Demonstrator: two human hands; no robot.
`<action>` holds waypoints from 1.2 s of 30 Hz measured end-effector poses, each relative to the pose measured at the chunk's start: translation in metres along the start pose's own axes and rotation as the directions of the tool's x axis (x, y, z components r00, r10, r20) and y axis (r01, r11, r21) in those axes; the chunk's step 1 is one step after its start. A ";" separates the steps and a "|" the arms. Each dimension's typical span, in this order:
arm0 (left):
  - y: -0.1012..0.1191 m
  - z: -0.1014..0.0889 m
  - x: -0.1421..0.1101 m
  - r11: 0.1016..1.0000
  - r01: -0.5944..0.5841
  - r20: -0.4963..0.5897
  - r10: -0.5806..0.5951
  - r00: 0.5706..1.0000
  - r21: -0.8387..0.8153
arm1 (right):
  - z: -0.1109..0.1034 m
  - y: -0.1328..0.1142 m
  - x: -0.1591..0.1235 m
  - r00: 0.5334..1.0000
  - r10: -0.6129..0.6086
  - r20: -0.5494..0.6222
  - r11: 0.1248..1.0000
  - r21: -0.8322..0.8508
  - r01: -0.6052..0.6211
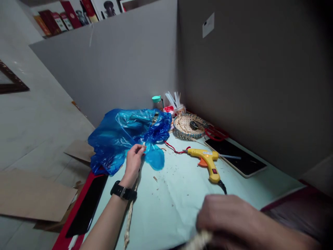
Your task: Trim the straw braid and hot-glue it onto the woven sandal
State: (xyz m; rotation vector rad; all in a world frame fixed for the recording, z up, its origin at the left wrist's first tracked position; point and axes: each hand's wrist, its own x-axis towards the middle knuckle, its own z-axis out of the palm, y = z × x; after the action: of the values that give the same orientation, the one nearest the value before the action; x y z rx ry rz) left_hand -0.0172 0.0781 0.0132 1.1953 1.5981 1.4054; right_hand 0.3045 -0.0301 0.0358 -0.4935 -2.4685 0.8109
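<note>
My left hand [135,158], with a black watch on its wrist, pinches the top end of a thin pale braided strip at the edge of the blue plastic bag [117,128]. The braided strip [129,218] runs down beneath the wrist toward the front of the table. Close to the camera, my right hand [229,211] is closed and smeared by motion. A blurred pale braided piece [199,240] comes out from under its fingers; whether it belongs to the same strip cannot be seen. Beyond this hand lies a yellow glue gun [205,158] with an orange trigger.
A shallow woven basket [188,126], red-handled scissors [215,133] and a dark tablet [236,158] lie at the right. Behind stand a green-lidded jar [156,102] and a cup of glue sticks [179,109]. A black phone-like slab [87,206] lies along the left edge. Grey panels [145,59] enclose the back.
</note>
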 end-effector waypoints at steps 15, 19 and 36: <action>0.070 0.021 -0.091 0.813 0.056 0.125 0.022 0.992 -0.579 | -0.022 0.001 0.076 0.872 0.259 -0.415 0.962 0.190 -0.196; 0.057 0.026 -0.086 0.834 0.093 0.162 -0.005 0.987 -0.544 | -0.023 0.013 0.082 0.860 0.368 -0.353 0.904 0.351 -0.243; 0.037 0.015 -0.088 0.877 -0.442 0.107 0.465 0.879 -0.189 | -0.004 0.027 0.083 0.875 0.134 -0.465 0.986 0.153 -0.070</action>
State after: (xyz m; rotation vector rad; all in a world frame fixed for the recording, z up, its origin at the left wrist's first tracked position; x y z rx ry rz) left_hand 0.0341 0.0007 0.0403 1.6074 1.1154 1.6500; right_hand 0.2442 0.0316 0.0499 -0.6881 -1.9357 0.7787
